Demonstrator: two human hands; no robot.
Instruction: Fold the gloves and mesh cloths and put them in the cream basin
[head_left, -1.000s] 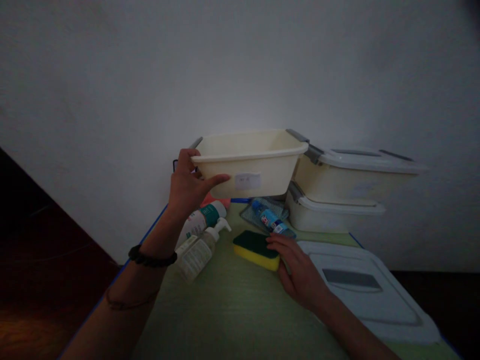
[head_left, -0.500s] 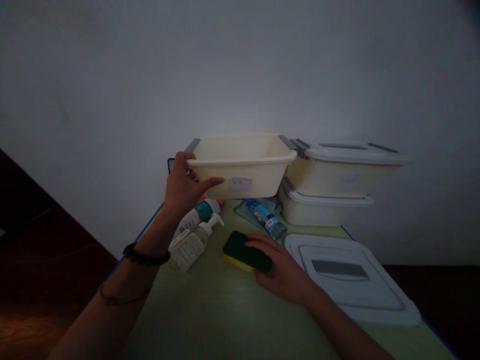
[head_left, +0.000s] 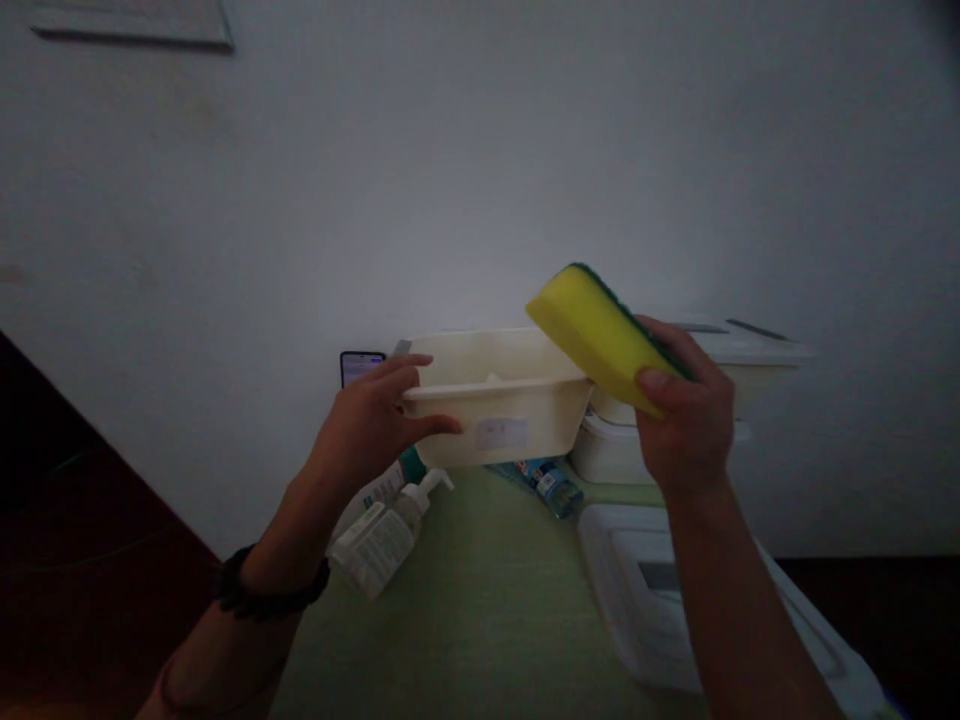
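Note:
My left hand grips the near left rim of a cream plastic storage bin, thumb on the labelled front and fingers over the edge. The bin has no lid on and is held above the table. Raised at the bin's right side, my right hand is closed around a yellow sponge with a dark green scouring side. The sponge is tilted and covers the bin's right corner from view. Below my left hand, a clear pump bottle lies on its side.
Stacked lidded bins stand at the right by the wall. A white lid lies on the green table, partly behind my right forearm. A blue-labelled bottle and a phone are behind the bin and my left hand.
My right hand has lifted the sponge off the table and turned it yellow side towards me. My left hand still holds the bin. The view has tilted up slightly.

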